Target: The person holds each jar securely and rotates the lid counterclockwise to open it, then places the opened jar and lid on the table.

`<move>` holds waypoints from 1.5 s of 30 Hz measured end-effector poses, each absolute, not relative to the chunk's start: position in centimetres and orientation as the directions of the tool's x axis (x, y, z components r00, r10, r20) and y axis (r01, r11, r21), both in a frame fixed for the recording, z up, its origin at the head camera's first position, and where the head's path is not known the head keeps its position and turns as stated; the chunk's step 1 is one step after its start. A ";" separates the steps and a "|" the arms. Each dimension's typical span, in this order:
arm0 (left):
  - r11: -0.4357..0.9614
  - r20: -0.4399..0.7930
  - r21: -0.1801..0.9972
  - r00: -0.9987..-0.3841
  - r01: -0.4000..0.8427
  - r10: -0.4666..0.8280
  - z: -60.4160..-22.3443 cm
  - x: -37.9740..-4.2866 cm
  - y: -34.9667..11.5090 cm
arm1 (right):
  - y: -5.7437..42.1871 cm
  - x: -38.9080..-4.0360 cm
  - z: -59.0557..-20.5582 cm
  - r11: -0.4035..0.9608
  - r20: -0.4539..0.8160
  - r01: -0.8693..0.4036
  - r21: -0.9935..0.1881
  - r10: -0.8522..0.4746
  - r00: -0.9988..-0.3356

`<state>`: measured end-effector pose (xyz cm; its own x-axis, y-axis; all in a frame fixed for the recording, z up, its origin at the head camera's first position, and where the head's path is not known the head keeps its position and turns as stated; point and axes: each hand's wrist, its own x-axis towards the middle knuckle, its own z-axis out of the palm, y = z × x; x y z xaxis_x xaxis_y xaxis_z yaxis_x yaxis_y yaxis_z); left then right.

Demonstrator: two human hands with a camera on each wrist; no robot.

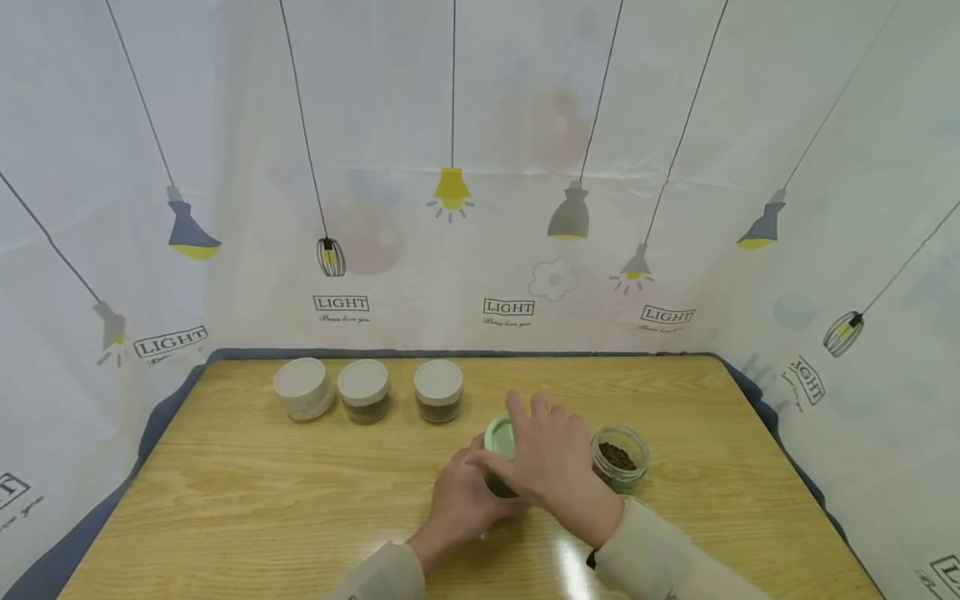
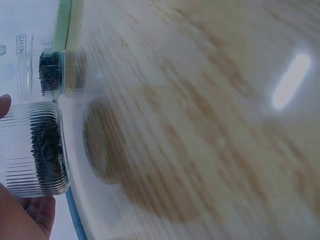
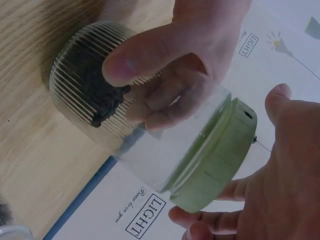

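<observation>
Glass jar [image 3: 112, 112] gripped by left hand [image 1: 461, 498]; right hand [image 1: 557, 460] spread at jar's lid [image 3: 220, 161]. Slack left grip might drop it.

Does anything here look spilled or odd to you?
I see no spill. Only the rightmost jar stands out: its top is open, while the three back jars have pale lids on.

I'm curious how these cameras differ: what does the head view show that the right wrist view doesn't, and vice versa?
Only the head view: three white-lidded jars toward the back of the table.
Only the right wrist view: fingers of the left hand showing through the clear held jar.
Both: that jar and its green lid, the left hand, the right hand, the table and the printed backdrop.
</observation>
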<state>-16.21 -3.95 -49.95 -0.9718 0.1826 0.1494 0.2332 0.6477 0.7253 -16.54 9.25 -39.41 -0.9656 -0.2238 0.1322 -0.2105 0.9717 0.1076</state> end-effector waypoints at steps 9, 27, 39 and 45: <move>0.647 0.202 0.715 -0.964 0.266 0.174 -50.1 -16.2 -3.9 | 8.9 -16.5 -40.4 0.967 0.163 -0.248 0.055 -0.254 -0.954; 0.631 0.132 0.740 -0.970 0.235 0.205 -50.2 -16.2 -4.3 | 11.5 -18.1 -39.5 0.777 0.090 -0.627 -0.057 -0.621 -0.778; 0.606 0.139 0.761 -0.971 0.231 0.196 -50.1 -16.2 -4.2 | 11.3 -16.9 -38.5 0.860 0.029 -0.509 0.040 -0.510 -0.860; 0.667 0.180 0.701 -0.968 0.253 0.177 -50.0 -16.3 -4.0 | 9.8 -16.3 -38.5 0.959 0.084 -0.281 0.027 -0.282 -0.956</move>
